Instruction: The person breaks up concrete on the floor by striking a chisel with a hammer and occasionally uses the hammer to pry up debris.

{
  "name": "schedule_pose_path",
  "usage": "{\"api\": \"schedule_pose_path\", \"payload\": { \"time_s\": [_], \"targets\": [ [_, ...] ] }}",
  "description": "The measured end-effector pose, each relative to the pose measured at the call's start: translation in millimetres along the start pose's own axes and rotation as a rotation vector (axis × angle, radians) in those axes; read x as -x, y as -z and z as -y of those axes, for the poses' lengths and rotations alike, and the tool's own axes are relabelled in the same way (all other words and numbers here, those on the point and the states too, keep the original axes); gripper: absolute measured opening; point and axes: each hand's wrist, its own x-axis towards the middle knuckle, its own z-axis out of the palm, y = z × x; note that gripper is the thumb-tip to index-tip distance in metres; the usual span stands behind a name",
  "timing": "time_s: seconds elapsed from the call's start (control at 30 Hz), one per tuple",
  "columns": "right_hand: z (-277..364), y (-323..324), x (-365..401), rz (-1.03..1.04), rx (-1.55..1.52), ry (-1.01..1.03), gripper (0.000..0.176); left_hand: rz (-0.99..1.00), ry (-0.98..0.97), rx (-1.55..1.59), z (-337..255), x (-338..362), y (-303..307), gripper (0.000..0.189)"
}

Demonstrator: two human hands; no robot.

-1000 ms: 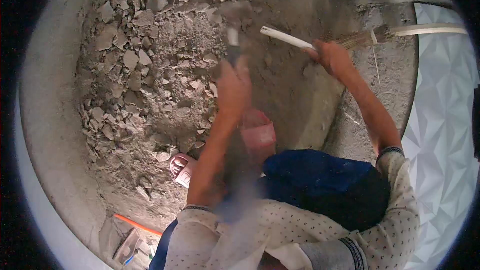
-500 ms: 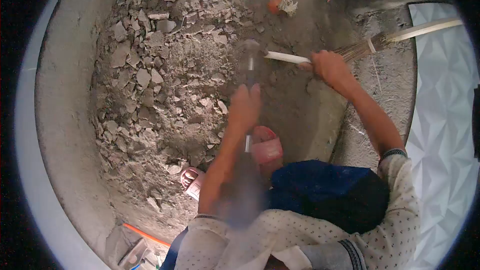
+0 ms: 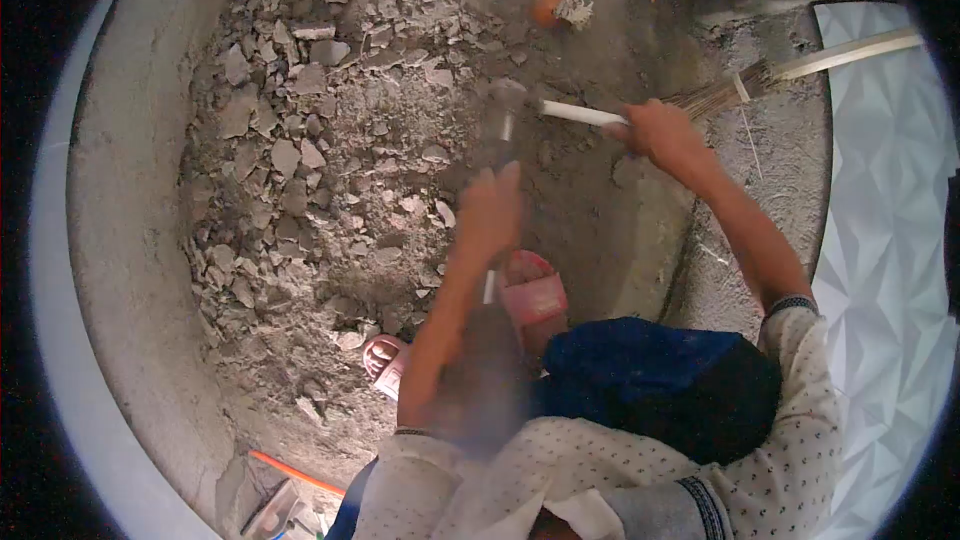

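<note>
Nearest to us are the speckled pale shirt (image 3: 590, 445) and, beyond it, the dark blue cloth (image 3: 640, 360) over the lap, with a blurred grey shape (image 3: 487, 380) beside the left forearm that we cannot make out. At the lower left we find an orange strip (image 3: 297, 473) on the dusty ground. Past the lap, two pink slippers (image 3: 535, 298) stand on the ground, one on each side of the left forearm. Just ahead of them, our left hand (image 3: 490, 212) is closed around a blurred tool (image 3: 506, 125), whose pale shaft and rounded grey head reach forward of the fingers. Farther on and to the right, our right hand (image 3: 660, 137) grips a white rod (image 3: 583, 114) by one end; the rod points left, so its free end lies just beside the tool's head, ahead of the left hand, and we cannot tell whether they touch. Broken rubble (image 3: 285, 155) spreads to the left of both hands, and a broom (image 3: 745, 88) lies behind the right hand, its handle crossing a white faceted panel (image 3: 885, 240). Farthest out, we see an orange object (image 3: 548, 8) with pale strands.
</note>
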Motion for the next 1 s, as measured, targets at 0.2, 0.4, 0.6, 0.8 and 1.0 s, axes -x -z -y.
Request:
{"api": "schedule_pose_path", "payload": {
  "time_s": [0.2, 0.4, 0.6, 0.8, 1.0],
  "targets": [
    [4.0, -15.8, 2.2, -0.043, -0.163, 0.019, 0.051, -0.049, 0.233, 0.302, -0.1, -8.3, 66.2, 0.045],
    [11.0, -34.7, 11.1, -0.039, -0.215, -0.018, 0.048, -0.120, 0.254, 0.414, -5.2, -3.6, 114.8, 0.040],
    [5.8, -44.4, 18.0, -0.072, -0.207, -0.031, 0.048, -0.407, 0.167, 0.603, -29.5, 0.1, 124.1, 0.037],
    [15.0, -17.9, 9.2, -0.068, -0.125, 0.038, 0.050, -0.024, -0.028, -0.138, -4.2, -2.5, 60.9, 0.048],
    [16.2, -12.8, 9.2, -0.085, -0.105, 0.094, 0.050, 0.026, 0.264, 0.223, -41.4, -3.7, 108.3, 0.043]
  ]
}}
